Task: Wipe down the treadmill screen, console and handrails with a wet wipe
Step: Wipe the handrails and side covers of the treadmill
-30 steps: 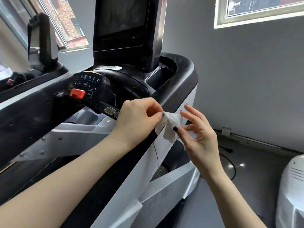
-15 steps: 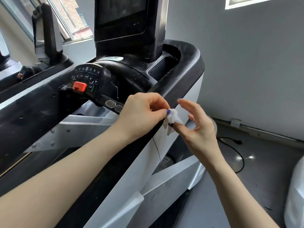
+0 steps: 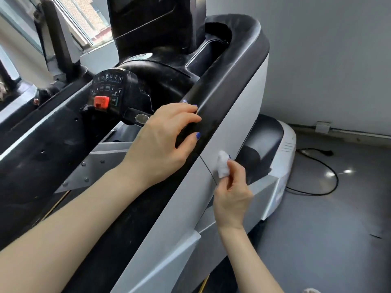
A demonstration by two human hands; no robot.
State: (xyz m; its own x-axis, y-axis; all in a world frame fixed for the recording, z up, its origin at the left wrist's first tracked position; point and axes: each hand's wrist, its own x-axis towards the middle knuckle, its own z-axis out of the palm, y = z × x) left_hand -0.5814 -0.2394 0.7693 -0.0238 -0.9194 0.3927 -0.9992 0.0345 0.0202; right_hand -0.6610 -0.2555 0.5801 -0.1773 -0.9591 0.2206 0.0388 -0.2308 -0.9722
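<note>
A white wet wipe [image 3: 223, 167] against the silver-grey side panel [image 3: 232, 115] below the treadmill's black handrail [image 3: 224, 85]; left of the handrail, a red stop button [image 3: 101, 101] on the black keypad [image 3: 110, 89]; blue-painted fingernails [image 3: 197, 135] on the rail.

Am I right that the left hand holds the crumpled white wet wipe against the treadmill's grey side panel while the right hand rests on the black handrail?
Not quite: the hands are swapped. In the head view, the right hand holds the crumpled white wet wipe against the grey side panel, while the left hand rests on the black handrail.
</note>
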